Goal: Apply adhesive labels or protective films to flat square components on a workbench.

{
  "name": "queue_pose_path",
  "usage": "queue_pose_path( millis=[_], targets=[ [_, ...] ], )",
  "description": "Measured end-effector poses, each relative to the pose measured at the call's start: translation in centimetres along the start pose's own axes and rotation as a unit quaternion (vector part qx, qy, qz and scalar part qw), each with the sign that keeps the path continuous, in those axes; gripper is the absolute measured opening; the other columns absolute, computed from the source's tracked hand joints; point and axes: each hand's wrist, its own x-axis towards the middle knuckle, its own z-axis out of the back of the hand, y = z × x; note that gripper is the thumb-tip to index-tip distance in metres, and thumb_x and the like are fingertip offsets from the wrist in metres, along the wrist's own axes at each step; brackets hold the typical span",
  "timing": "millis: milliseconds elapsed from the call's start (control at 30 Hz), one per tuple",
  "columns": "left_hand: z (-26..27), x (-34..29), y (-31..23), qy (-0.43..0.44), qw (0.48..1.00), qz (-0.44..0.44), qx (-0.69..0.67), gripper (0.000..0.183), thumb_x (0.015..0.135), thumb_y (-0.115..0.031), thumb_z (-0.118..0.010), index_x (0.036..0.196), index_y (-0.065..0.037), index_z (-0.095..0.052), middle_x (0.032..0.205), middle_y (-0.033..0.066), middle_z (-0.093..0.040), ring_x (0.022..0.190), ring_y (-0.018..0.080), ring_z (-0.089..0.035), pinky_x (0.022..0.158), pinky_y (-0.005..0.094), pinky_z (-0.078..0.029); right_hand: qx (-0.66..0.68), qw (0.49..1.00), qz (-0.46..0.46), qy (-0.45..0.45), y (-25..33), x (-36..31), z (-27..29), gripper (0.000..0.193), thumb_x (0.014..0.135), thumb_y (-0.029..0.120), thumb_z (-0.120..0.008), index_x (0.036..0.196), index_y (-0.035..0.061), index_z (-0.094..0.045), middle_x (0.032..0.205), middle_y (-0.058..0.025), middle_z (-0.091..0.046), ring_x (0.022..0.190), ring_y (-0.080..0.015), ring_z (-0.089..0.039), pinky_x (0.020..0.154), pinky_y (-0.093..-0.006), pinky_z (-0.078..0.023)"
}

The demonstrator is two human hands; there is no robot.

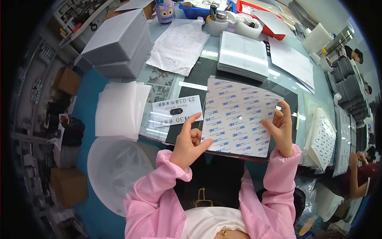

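A white sheet of backing paper (230,107) with a repeated blue print lies in front of me on a dark board. My right hand (283,129) has its right edge between thumb and fingers, the thumb over the printed face. At the sheet's lower left edge, my left hand (191,141) rests its thumb tip while the index finger stretches upward, apart from the thumb. Left of the sheet lies a white printed card (163,109), upside down to me, with a small black part (176,111) on it. The left index fingertip is close to the card's right edge.
Translucent sheets (115,109) lie at left, behind a white bin (115,175). Farther back stand a tall grey-white stack (113,44), a crumpled written paper (177,46) and a stack of clear sheets (242,53). At right lies a bagged printed stack (321,139); another person's arm (360,181) shows beyond.
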Motion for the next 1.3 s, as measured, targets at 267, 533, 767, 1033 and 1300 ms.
queue_pose_path(
  millis=[267,533,767,1033,1300],
  targets=[
    [1.9,-2.2,1.8,-0.133,0.966,-0.149,0.163,0.047,0.084,0.002,-0.078,0.127,-0.005,-0.061,0.083,0.0032,-0.069,0.064,0.0111,-0.063,0.062,0.0239,-0.049,0.119,0.990,-0.063,-0.034,-3.5,-0.2,-0.7,0.073,0.088,-0.007,-0.069,0.151,0.0035,-0.033,0.115,-0.0235,-0.070,0.102,-0.0244,-0.072,0.084,-0.0322,-0.060],
    [2.9,-3.3,4.5,-0.097,0.850,-0.337,0.393,0.022,0.075,-0.009,-0.085,0.092,-0.012,-0.072,0.105,0.0007,-0.067,0.099,0.0245,-0.064,0.090,0.0416,-0.048,0.104,0.992,-0.066,-0.020,-4.8,-0.7,-0.8,0.072,0.089,-0.007,-0.068,0.151,0.0045,-0.033,0.118,-0.0243,-0.069,0.103,-0.0248,-0.072,0.084,-0.0328,-0.061],
    [2.9,-3.4,5.2,-0.104,0.844,-0.347,0.397,0.023,0.075,-0.010,-0.085,0.094,-0.013,-0.072,0.108,0.0008,-0.066,0.101,0.0245,-0.063,0.091,0.0423,-0.048,0.081,0.994,-0.065,-0.024,-5.0,-0.8,-0.9,0.072,0.089,-0.007,-0.069,0.151,0.0055,-0.034,0.119,-0.0241,-0.069,0.104,-0.0251,-0.072,0.085,-0.0332,-0.061],
    [2.9,-3.5,5.4,-0.097,0.839,-0.340,0.414,0.022,0.076,-0.012,-0.085,0.095,-0.014,-0.074,0.111,0.0014,-0.064,0.105,0.0247,-0.061,0.093,0.0434,-0.048,0.090,0.994,-0.066,-0.019,-5.3,-0.8,-0.7,0.071,0.088,-0.008,-0.070,0.149,0.0057,-0.036,0.119,-0.0235,-0.069,0.105,-0.0257,-0.072,0.085,-0.0339,-0.061],
    [3.0,-3.5,5.7,-0.092,0.836,-0.351,0.412,0.025,0.074,-0.010,-0.085,0.097,-0.015,-0.076,0.111,0.0012,-0.064,0.107,0.0244,-0.060,0.093,0.0435,-0.047,0.076,0.995,-0.066,-0.023,-5.2,-0.8,-0.8,0.070,0.088,-0.007,-0.070,0.148,0.0050,-0.036,0.118,-0.0237,-0.069,0.105,-0.0261,-0.072,0.085,-0.0340,-0.061]
  ],
)
